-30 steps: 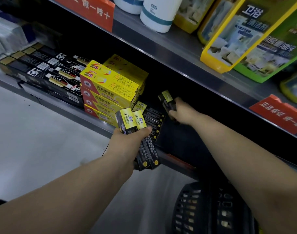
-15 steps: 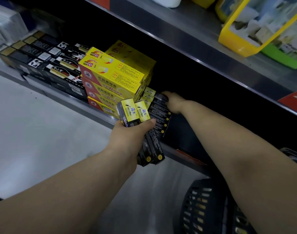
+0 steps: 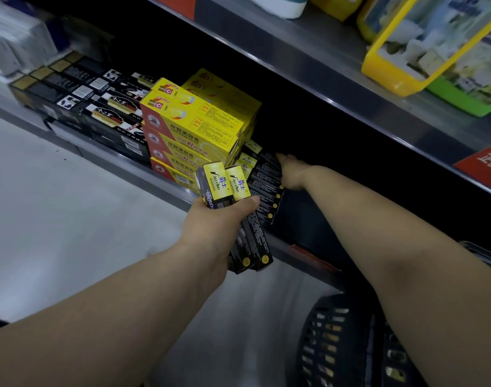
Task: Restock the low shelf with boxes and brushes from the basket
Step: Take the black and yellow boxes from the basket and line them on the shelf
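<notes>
Boxes (image 3: 240,216), two black-and-yellow, sit mid-frame in the left hand (image 3: 219,219), fingers wrapped round them; right hand (image 3: 291,174), fingers flat, presses shelved boxes (image 3: 263,185) beside the yellow stack (image 3: 194,129); basket (image 3: 350,344) lower right.

Black-yellow boxes (image 3: 262,188) flat on low shelf (image 3: 166,188), beside basket (image 3: 336,344)

**Low shelf: three product groups along the front edge**

The low shelf (image 3: 166,188) runs from far left to near right, a grey metal lip along its front. At the far left sit long black boxes (image 3: 99,107), laid flat in rows. Just right of them rises the stack of yellow boxes (image 3: 194,135), several layers high. Touching that stack's right side lie black-and-yellow boxes (image 3: 263,185), flat on the shelf. Further right the shelf is too dark to read.
</notes>
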